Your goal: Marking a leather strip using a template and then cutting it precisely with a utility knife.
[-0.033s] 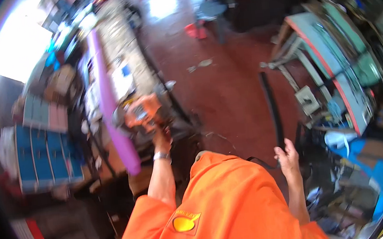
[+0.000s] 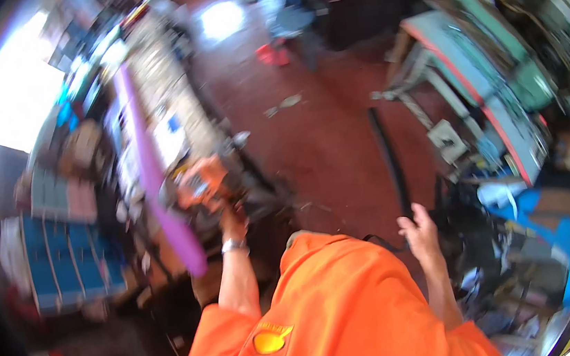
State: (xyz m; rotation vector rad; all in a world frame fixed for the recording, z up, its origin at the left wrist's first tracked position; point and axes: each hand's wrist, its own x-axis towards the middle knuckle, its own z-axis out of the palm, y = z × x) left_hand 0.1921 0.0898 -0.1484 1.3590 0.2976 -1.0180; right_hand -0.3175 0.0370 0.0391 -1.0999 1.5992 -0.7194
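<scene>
- Near the close end of the worktop (image 2: 177,92), the left hand (image 2: 229,215) is at an orange machine (image 2: 203,181), touching it by the look of it. Too blurry to tell if it's gripping.
- Right hand (image 2: 421,230) has its fingers around the near end of a long black rod (image 2: 388,157), which points away over the reddish floor (image 2: 316,140).
- Long purple strip (image 2: 147,151) runs just left of the machine.
- Step in hand, I'd guess: carrying the rod one-handed, left hand at the machine.
- Next move probably calls for a firm right-hand grip and minding that far end around the pale frame (image 2: 440,85).
</scene>
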